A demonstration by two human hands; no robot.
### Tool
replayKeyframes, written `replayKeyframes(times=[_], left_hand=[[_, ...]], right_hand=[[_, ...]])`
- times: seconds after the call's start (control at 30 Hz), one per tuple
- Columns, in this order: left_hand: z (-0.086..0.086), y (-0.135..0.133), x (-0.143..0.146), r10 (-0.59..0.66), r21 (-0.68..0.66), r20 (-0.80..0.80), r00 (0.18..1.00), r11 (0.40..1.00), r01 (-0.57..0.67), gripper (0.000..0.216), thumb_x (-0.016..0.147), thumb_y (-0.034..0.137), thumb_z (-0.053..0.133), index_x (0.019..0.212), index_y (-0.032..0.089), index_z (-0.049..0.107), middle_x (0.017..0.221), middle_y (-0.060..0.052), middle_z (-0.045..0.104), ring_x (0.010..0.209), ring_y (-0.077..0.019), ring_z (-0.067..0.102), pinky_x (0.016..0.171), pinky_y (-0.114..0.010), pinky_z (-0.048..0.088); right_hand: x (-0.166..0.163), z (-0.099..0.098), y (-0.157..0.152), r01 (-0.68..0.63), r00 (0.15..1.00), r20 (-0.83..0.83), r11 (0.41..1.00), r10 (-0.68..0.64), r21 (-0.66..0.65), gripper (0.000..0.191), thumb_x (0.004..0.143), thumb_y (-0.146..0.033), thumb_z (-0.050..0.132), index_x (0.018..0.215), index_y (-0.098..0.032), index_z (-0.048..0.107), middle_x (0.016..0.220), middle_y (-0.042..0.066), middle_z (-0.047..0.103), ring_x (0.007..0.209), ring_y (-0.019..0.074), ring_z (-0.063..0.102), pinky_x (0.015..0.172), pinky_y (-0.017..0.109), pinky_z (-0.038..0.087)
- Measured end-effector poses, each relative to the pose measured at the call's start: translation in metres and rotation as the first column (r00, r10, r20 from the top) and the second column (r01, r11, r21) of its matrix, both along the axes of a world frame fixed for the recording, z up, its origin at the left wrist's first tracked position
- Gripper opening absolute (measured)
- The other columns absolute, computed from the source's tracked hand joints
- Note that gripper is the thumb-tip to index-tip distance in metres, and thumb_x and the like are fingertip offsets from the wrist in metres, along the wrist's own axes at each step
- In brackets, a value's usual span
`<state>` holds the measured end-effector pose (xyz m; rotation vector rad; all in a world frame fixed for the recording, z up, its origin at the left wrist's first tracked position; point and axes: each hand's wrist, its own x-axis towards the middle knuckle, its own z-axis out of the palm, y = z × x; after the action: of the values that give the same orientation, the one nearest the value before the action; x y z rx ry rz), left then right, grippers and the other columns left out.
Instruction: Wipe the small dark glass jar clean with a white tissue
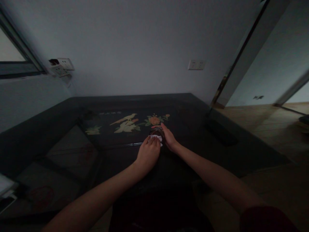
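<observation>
My left hand [148, 152] has its fingers bent over a crumpled white tissue [159, 138], pressing it to the near side of a small dark round object [156, 131]. That object has a shiny rim and may be a glass dish or ashtray; the dim light hides its exact kind. Curled along its right side, my right hand [169, 138] steadies it, with the fingertips reaching past the far edge. Both hands are close together over a dark glossy table [135, 103], just in front of a picture of birds and flowers [126, 124] on its surface.
A flat dark object [220, 131] lies on the right part of the table. At the far left edge is a white item [6, 185]. Sockets [196, 64] are on the wall behind, and a power adapter [59, 69] is plugged in at left. Wooden floor [251, 114] extends to the right.
</observation>
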<state>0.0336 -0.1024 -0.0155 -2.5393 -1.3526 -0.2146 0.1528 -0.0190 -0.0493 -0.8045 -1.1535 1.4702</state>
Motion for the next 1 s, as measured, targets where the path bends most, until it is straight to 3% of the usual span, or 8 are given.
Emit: replayKeyframes(times=[0.1,0.27,0.37,0.47,0.63,0.8,0.87,1.0], left_hand=[[0.000,0.002,-0.001,-0.006,0.016,-0.017,1.000,1.000,0.006,0.036,0.090,0.006,0.037,0.121,0.005,0.055,0.127,-0.019,0.059,0.121,-0.0248,0.054,0.107,-0.039,0.036],[0.007,0.006,-0.007,-0.036,-0.095,0.031,0.999,0.995,0.039,0.034,0.088,0.005,0.040,0.117,0.008,0.058,0.119,-0.016,0.065,0.111,-0.0243,0.061,0.099,-0.036,0.044],[0.009,0.008,-0.011,-0.008,-0.218,0.152,0.988,0.975,0.041,0.037,0.085,0.005,0.043,0.117,0.016,0.057,0.108,-0.011,0.070,0.100,-0.0234,0.066,0.086,-0.033,0.051],[0.005,0.010,-0.012,0.031,-0.333,0.333,0.942,0.939,0.087,0.044,0.082,0.003,0.042,0.121,0.019,0.056,0.107,-0.009,0.071,0.097,-0.0218,0.068,0.084,-0.031,0.051],[-0.012,0.018,-0.007,-0.066,-0.262,0.538,0.840,0.934,0.242,0.053,0.082,0.000,0.035,0.134,0.013,0.040,0.127,-0.015,0.060,0.117,-0.0199,0.058,0.096,-0.033,0.047],[-0.021,0.029,-0.003,-0.163,-0.077,0.348,0.923,0.977,0.201,0.056,0.081,-0.003,0.032,0.136,0.004,0.036,0.142,-0.022,0.043,0.135,-0.0214,0.037,0.108,-0.038,0.038],[-0.019,0.031,-0.002,-0.157,-0.011,0.210,0.965,0.987,0.163,0.050,0.085,0.000,0.032,0.134,0.001,0.039,0.142,-0.023,0.043,0.135,-0.0228,0.037,0.110,-0.039,0.036],[-0.009,0.028,0.002,-0.080,0.065,0.042,0.996,0.995,0.077,0.043,0.090,0.005,0.033,0.131,-0.001,0.044,0.138,-0.022,0.048,0.131,-0.0243,0.044,0.110,-0.037,0.036]], right_hand=[[0.000,0.000,0.001,0.029,1.000,-0.012,0.999,-0.029,-0.015,0.049,0.075,-0.064,0.054,0.082,-0.020,0.072,0.073,0.002,0.072,0.070,0.0183,0.063,0.068,0.029,0.045],[0.000,0.001,0.000,0.006,1.000,0.004,1.000,-0.006,-0.022,0.051,0.074,-0.066,0.053,0.083,-0.020,0.072,0.070,0.002,0.071,0.068,0.0184,0.062,0.069,0.030,0.045],[0.000,0.002,-0.001,-0.010,1.000,0.012,1.000,0.010,-0.027,0.051,0.075,-0.066,0.052,0.083,-0.020,0.073,0.069,0.003,0.071,0.067,0.0189,0.063,0.067,0.031,0.045],[0.001,0.003,-0.001,0.000,1.000,-0.018,0.999,-0.001,-0.054,0.048,0.075,-0.064,0.054,0.081,-0.020,0.073,0.069,0.003,0.072,0.064,0.0185,0.063,0.064,0.030,0.045],[0.002,0.002,0.002,0.024,0.992,-0.124,0.994,-0.037,-0.106,0.043,0.075,-0.059,0.054,0.077,-0.020,0.071,0.068,0.002,0.071,0.069,0.0197,0.065,0.066,0.030,0.047],[0.001,-0.004,0.006,0.097,0.963,-0.225,0.966,-0.152,-0.240,0.030,0.074,-0.050,0.059,0.074,-0.021,0.068,0.068,0.000,0.071,0.077,0.0198,0.066,0.073,0.030,0.048],[0.001,-0.005,0.007,0.124,0.949,-0.245,0.950,-0.198,-0.287,0.026,0.075,-0.047,0.059,0.072,-0.022,0.066,0.067,-0.001,0.071,0.078,0.0191,0.066,0.074,0.030,0.048],[0.000,-0.005,0.008,0.076,0.958,-0.241,0.948,-0.155,-0.309,0.030,0.078,-0.047,0.055,0.073,-0.021,0.067,0.070,0.001,0.072,0.077,0.0189,0.066,0.072,0.030,0.048]])
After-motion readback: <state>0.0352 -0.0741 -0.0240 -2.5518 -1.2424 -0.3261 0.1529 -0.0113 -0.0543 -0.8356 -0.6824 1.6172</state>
